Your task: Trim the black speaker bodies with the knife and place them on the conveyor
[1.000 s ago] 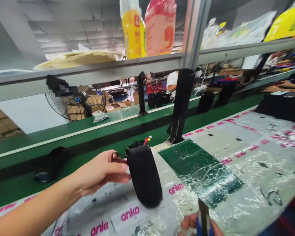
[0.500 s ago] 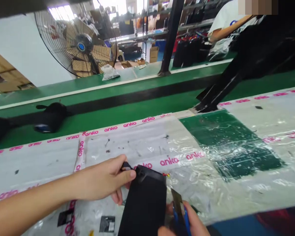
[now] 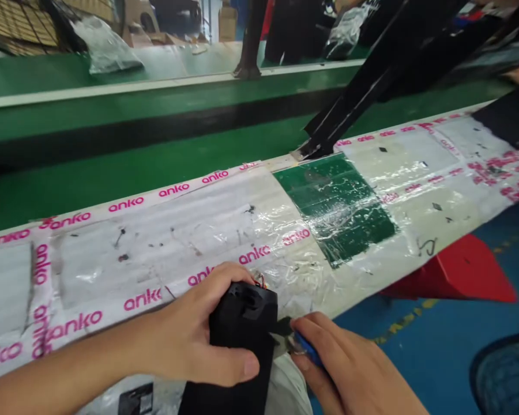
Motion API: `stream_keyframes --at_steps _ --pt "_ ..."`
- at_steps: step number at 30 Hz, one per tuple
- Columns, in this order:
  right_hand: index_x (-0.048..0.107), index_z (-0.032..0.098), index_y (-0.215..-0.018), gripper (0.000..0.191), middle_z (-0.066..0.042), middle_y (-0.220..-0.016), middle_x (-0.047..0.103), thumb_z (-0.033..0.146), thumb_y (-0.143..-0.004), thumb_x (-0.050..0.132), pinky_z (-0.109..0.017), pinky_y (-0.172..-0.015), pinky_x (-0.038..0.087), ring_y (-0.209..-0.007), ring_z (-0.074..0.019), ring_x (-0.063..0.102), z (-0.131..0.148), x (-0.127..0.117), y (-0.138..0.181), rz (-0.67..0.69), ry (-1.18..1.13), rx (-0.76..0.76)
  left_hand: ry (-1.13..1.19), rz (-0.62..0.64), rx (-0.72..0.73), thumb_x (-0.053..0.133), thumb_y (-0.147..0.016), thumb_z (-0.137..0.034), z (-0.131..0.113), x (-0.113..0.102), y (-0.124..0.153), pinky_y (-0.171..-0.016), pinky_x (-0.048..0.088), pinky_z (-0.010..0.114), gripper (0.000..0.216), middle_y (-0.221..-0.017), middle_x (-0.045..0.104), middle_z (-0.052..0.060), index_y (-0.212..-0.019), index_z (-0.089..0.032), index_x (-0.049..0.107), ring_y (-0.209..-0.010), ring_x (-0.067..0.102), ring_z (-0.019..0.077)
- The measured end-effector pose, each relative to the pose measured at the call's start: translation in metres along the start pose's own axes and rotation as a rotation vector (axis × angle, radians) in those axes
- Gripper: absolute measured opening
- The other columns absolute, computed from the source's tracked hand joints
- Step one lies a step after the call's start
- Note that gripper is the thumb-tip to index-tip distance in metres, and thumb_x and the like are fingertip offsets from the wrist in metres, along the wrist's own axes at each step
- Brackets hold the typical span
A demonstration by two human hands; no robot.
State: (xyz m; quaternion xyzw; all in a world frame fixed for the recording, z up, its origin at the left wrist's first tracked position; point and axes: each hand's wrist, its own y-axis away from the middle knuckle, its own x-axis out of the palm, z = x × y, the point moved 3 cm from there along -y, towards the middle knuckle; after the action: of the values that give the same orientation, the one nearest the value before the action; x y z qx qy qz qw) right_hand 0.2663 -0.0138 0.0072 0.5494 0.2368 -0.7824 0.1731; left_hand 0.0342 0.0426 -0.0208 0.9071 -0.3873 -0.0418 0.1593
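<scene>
Grips a black fabric-covered cylindrical casing (image 3: 242,331) in the left hand (image 3: 194,340), with fingers clenched around it, low at the near edge of the white bench wrapped in film and pink tape (image 3: 155,242). Pinches small blue-handled metal cutters (image 3: 292,343) in the right hand (image 3: 350,369), with the tips touching the casing's side. Could nick the fabric or the thin coloured wires (image 3: 259,280) at its top through a slip of the blades.

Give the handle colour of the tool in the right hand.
Blue. The tool handle shows best in the head view.

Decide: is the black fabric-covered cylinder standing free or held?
Held. The left hand wraps the black fabric-covered cylinder, thumb across its front; the right hand sets blue-handled cutters against its side.
</scene>
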Motion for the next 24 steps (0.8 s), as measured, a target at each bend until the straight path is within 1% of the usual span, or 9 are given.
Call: stream_keyframes --at_steps 2,3,6,8,10,13,16,21,24 --pt "0.056 0.018 -0.118 0.028 -0.008 -0.089 0.075 0.023 -0.112 0.028 -0.032 -0.054 0.056 -0.067 -0.0216 0.073 0.0 -0.008 -0.012 0.031 0.072 -0.082 0.003 0.074 0.037 0.081 -0.082 -0.042 -0.001 -0.003 -0.005 -0.081 0.053 0.034 0.059 -0.122 0.059 0.006 -0.131 -0.03 0.052 -0.101 0.059 0.0255" --pt "0.055 0.018 -0.117 0.028 -0.006 -0.086 0.074 0.021 -0.112 0.028 -0.032 -0.053 0.055 -0.065 -0.0214 0.071 0.0 -0.011 -0.016 0.044 0.094 -0.104 -0.012 0.101 0.072 0.081 -0.082 -0.042 -0.003 -0.005 -0.008 -0.082 0.053 0.034 0.057 -0.121 0.059 0.006 -0.13 -0.029 0.054 -0.1 0.059 0.0253" --pt "0.056 0.016 -0.116 0.027 -0.005 -0.082 0.071 0.018 -0.11 0.029 -0.035 -0.053 0.053 -0.063 -0.0216 0.069 -0.001 -0.016 -0.02 0.077 0.142 -0.142 -0.06 0.144 0.167 0.082 -0.082 -0.04 -0.008 -0.009 -0.014 -0.095 0.054 0.038 0.059 -0.131 0.059 0.008 -0.135 -0.027 0.057 -0.113 0.061 0.0295" --pt "0.057 0.014 -0.116 0.027 -0.005 -0.081 0.071 0.016 -0.11 0.031 -0.035 -0.053 0.051 -0.063 -0.0218 0.068 -0.002 -0.018 -0.019 0.086 0.176 -0.168 -0.081 0.151 0.201 0.083 -0.083 -0.039 -0.009 -0.011 -0.017 -0.105 0.051 0.04 0.064 -0.141 0.057 0.008 -0.14 -0.028 0.055 -0.125 0.058 0.0322" --pt "0.057 0.013 -0.118 0.026 -0.006 -0.082 0.071 0.014 -0.108 0.033 -0.036 -0.054 0.05 -0.063 -0.0223 0.068 -0.002 -0.019 -0.018 0.093 0.201 -0.186 -0.089 0.156 0.222 0.084 -0.083 -0.037 -0.009 -0.011 -0.018 -0.111 0.049 0.04 0.071 -0.145 0.056 0.008 -0.145 -0.029 0.053 -0.131 0.057 0.0329" --pt "0.057 0.012 -0.118 0.024 -0.007 -0.084 0.071 0.01 -0.103 0.038 -0.037 -0.053 0.047 -0.064 -0.0234 0.068 -0.004 -0.02 -0.019 0.116 0.21 -0.192 -0.073 0.158 0.215 0.086 -0.082 -0.036 -0.007 -0.01 -0.019 -0.116 0.047 0.039 0.075 -0.147 0.055 0.007 -0.149 -0.031 0.051 -0.135 0.055 0.0326" --pt "0.057 0.013 -0.117 0.025 -0.006 -0.084 0.071 0.008 -0.099 0.041 -0.038 -0.055 0.046 -0.065 -0.0237 0.067 -0.006 -0.021 -0.02 0.145 0.206 -0.183 -0.057 0.161 0.18 0.085 -0.085 -0.039 -0.006 -0.009 -0.02 -0.118 0.046 0.038 0.072 -0.149 0.055 0.005 -0.149 -0.034 0.051 -0.137 0.054 0.0321" --pt "0.057 0.015 -0.116 0.024 -0.005 -0.083 0.07 0.009 -0.099 0.042 -0.038 -0.059 0.044 -0.065 -0.023 0.066 -0.006 -0.022 -0.018 0.154 0.201 -0.171 -0.079 0.164 0.207 0.086 -0.082 -0.039 -0.007 -0.008 -0.022 -0.116 0.047 0.042 0.075 -0.144 0.056 0.007 -0.148 -0.031 0.05 -0.133 0.056 0.0342" --pt "0.057 0.015 -0.116 0.023 -0.004 -0.082 0.069 0.01 -0.099 0.042 -0.039 -0.059 0.043 -0.064 -0.0231 0.065 -0.005 -0.023 -0.017 0.162 0.203 -0.17 -0.084 0.171 0.206 0.086 -0.08 -0.039 -0.006 -0.008 -0.023 -0.115 0.047 0.041 0.075 -0.142 0.056 0.007 -0.146 -0.03 0.05 -0.132 0.056 0.0331"
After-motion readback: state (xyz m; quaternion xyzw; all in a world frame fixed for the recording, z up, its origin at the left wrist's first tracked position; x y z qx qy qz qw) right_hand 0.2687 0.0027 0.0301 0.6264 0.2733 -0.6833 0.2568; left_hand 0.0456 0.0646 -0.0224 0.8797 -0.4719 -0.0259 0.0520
